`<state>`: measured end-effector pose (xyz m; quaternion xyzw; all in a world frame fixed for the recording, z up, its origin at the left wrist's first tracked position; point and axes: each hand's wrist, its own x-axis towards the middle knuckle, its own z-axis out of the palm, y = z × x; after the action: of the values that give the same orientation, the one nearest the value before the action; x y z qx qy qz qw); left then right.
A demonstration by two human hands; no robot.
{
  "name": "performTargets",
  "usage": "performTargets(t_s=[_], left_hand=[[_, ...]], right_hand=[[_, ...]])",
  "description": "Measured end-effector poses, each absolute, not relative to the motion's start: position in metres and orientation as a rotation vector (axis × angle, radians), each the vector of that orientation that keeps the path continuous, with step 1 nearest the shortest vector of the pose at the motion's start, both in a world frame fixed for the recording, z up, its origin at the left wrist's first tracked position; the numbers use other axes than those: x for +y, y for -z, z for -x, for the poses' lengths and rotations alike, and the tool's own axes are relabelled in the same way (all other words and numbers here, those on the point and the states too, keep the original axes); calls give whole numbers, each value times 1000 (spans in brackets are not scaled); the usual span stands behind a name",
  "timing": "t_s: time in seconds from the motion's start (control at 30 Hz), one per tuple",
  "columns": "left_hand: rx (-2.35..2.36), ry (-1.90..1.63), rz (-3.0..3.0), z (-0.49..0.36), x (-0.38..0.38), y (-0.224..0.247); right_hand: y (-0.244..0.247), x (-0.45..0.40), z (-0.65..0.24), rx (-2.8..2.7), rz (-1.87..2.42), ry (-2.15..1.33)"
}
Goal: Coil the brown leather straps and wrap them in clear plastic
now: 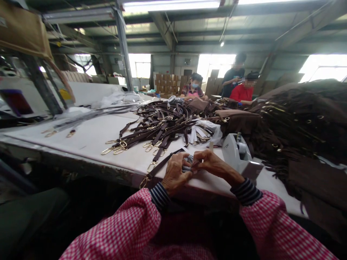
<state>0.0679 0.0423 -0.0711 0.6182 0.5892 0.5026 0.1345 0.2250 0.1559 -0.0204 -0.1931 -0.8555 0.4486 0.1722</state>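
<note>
In the lower middle of the frame, at the front edge of the white table (94, 131), the two hands of the person meet over a small grey bundle (187, 164). The left hand (175, 172) is curled around this bundle from its left side and grasps it. The right hand (210, 162) comes from the right, with thumb and fingers bent together against the bundle; I cannot tell whether they pinch it, because the contact is too small to see.

A dark brown strap (162, 166) lies beside the left hand and runs down to the left, ending in a gold-coloured clasp (144, 182) at the table edge. In the centre of the frame there is a tangled pile of straps (159, 124), many with similar clasps. Just right of this pile is a clear plastic bag (214, 130) with pale strips (199, 135), and near the right hand stands a white device (232, 150). Brown goods (295, 119) are heaped at the right of the frame. In the upper right, a person in red (242, 93) sits at the far side.
</note>
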Motion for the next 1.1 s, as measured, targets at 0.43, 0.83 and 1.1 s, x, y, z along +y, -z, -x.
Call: performTargets(t_s=[0.43, 0.83, 1.1], left_hand=[[1696, -1201, -2119, -47, 37, 64], [1646, -1201, -2111, -44, 36, 66], [1674, -1131, -2129, -43, 37, 66]], right_hand=[[24, 148, -216, -2355, 573, -1357], [-26, 141, -208, -3057, 469, -477], [-17, 122, -207, -3137, 431, 27]])
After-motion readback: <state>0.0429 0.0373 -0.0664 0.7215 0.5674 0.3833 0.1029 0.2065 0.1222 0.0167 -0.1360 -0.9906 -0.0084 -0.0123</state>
